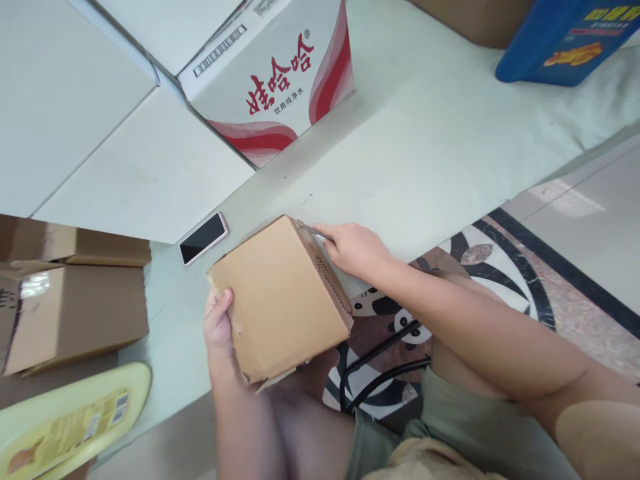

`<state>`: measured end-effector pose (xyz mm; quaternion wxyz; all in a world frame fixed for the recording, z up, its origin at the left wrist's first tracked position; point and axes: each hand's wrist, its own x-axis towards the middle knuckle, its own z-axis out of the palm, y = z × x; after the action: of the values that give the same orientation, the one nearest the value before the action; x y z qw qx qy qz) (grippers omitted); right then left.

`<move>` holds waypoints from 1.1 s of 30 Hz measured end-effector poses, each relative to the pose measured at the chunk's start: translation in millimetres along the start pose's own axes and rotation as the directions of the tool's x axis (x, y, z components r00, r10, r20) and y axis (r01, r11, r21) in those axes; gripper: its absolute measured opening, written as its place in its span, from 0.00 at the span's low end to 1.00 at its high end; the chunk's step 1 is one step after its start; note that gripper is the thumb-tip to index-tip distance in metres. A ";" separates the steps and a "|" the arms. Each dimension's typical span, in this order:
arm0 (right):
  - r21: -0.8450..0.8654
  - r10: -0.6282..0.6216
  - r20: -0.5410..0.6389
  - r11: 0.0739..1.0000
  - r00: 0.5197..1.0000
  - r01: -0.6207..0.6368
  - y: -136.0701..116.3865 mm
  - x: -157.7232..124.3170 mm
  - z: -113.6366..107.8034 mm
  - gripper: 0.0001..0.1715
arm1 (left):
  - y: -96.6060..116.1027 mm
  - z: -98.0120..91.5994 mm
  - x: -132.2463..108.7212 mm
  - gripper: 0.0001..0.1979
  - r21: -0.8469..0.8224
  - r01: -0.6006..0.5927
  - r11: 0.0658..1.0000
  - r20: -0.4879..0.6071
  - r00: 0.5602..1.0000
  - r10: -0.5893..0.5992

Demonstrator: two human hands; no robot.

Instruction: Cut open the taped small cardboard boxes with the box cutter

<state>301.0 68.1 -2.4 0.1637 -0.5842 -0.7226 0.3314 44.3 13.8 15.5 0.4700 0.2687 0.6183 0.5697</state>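
Left hand (217, 323) on brown, ragged-edged cardboard box (283, 293)

My left hand (219, 323), toward 8 o'clock, and my right hand (356, 251), just off the dial's centre, are bare, and so are my 2 forearms (480, 320). Between 4 and 6 o'clock I wear plain olive-green shorts (475, 417), their 2 loose legs ending on my bare thighs (310, 430). At 5 o'clock, creased beige cloth (433, 460) overlaps them, its cut unclear.
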 end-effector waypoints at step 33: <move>0.054 -0.102 0.179 0.994 0.979 0.094 12.1 -18.8 -19.9 0.26 | -5.4 1.7 1.9 0.17 0.109 -0.055 0.993 -0.042 0.997 0.060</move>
<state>327.3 57.1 6.8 0.1267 -0.5115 -0.7546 0.3911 46.1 15.0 10.0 0.4241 0.2983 0.6505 0.5549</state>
